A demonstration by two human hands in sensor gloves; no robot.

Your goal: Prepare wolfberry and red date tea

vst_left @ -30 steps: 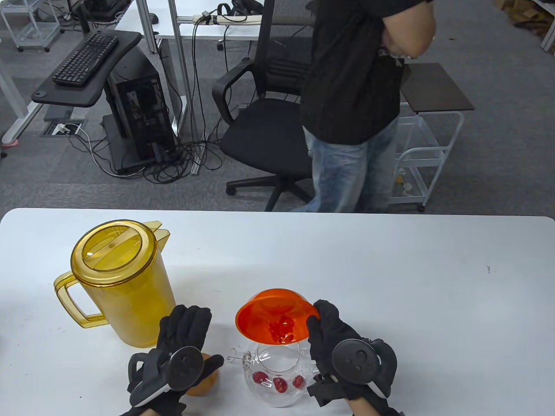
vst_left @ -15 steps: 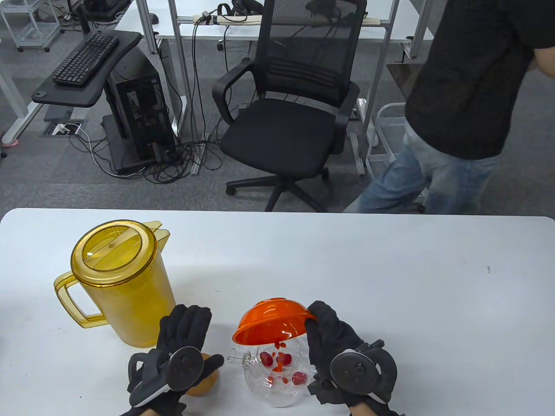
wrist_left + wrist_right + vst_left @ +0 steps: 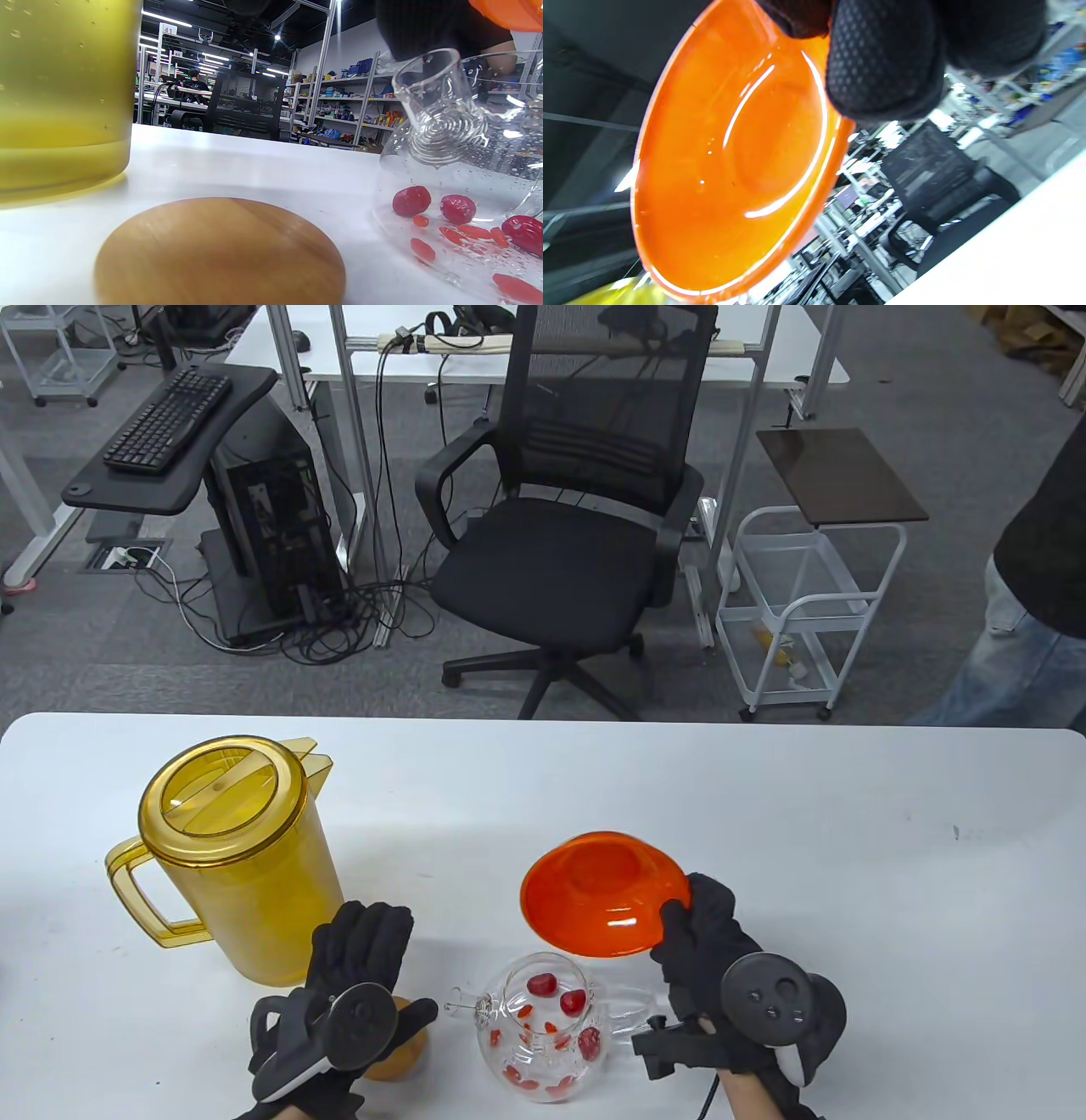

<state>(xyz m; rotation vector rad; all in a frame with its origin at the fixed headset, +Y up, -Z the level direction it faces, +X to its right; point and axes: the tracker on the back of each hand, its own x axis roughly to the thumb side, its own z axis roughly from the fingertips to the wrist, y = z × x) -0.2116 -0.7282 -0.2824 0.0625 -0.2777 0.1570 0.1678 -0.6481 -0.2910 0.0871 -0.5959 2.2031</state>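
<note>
Writing: "41" on a rack sign | right hand pinches orange bowl | left hand unclear

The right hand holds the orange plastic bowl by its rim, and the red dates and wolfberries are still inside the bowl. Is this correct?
Not entirely. The right hand does hold the orange plastic bowl by its rim, but the bowl is empty, as the right wrist view shows. The red dates and wolfberries lie inside the clear glass teapot, as the table view and left wrist view show.
</note>
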